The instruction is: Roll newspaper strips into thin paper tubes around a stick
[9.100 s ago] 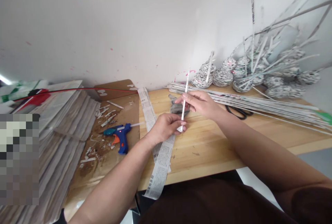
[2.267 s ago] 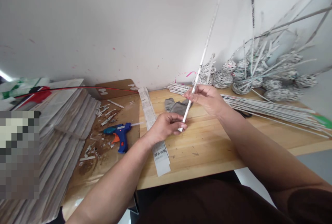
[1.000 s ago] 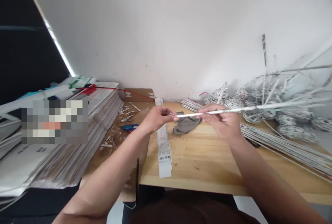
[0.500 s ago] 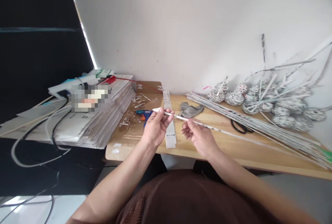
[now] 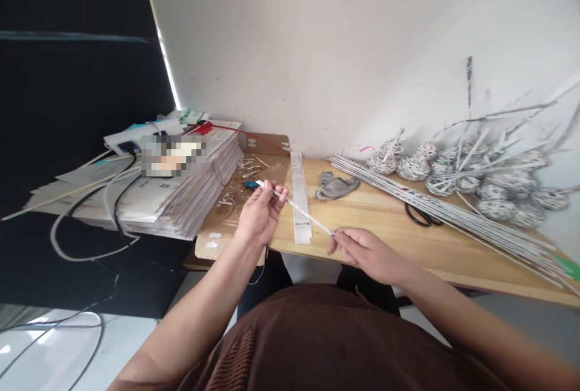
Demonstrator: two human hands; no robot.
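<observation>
A thin rolled paper tube (image 5: 304, 211) slants between my two hands, above the front of the table. Near its upper end, my left hand (image 5: 263, 211) is closed on it, and a white tip pokes out past the thumb. Lower and to the right, my right hand (image 5: 362, 250) pinches the tube; any length beyond it is hidden. Behind my hands lies a flat stack of printed paper strips (image 5: 299, 182). A blue glue gun (image 5: 251, 185) is mostly covered by my left hand.
A tall stack of paper sheets (image 5: 199, 197) stands at left, with cables and a power strip. Paper scraps litter the cardboard (image 5: 217, 245). To the right are a grey cloth (image 5: 336, 185), black-handled scissors (image 5: 417, 214), a bundle of paper tubes (image 5: 435, 210) and several woven paper gourds (image 5: 414, 166).
My right hand has moved down toward the table's front edge, and the tube tilts more steeply. My left hand has shifted slightly left. The view has turned a little.
</observation>
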